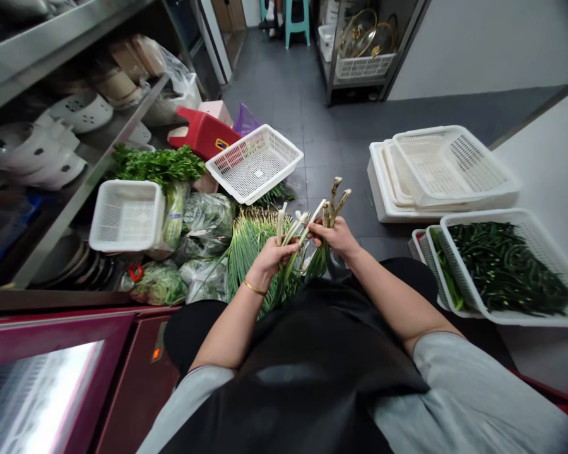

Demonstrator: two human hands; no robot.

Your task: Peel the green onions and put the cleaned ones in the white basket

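Observation:
My left hand (269, 260) is closed around several scallions, their clean white ends (281, 222) pointing up and away from me. Close beside it, my right hand (339, 237) grips more scallions with brown, dirty root ends (334, 194). The right fingertips also touch one slim white stalk (315, 218) between the two hands. Green leaves hang below both hands toward my lap. Under and left of the left hand lies a large pile of long thin greens (247, 243) with yellowish tips. My forearms partly hide it.
An empty white basket (255, 170) tilts beyond the pile, near a red stool (199, 135). Bagged vegetables (208, 217), leafy celery (156, 165) and a white basket (127, 217) lie left. Stacked baskets (454, 167) and a basket of green peppers (506, 271) stand right.

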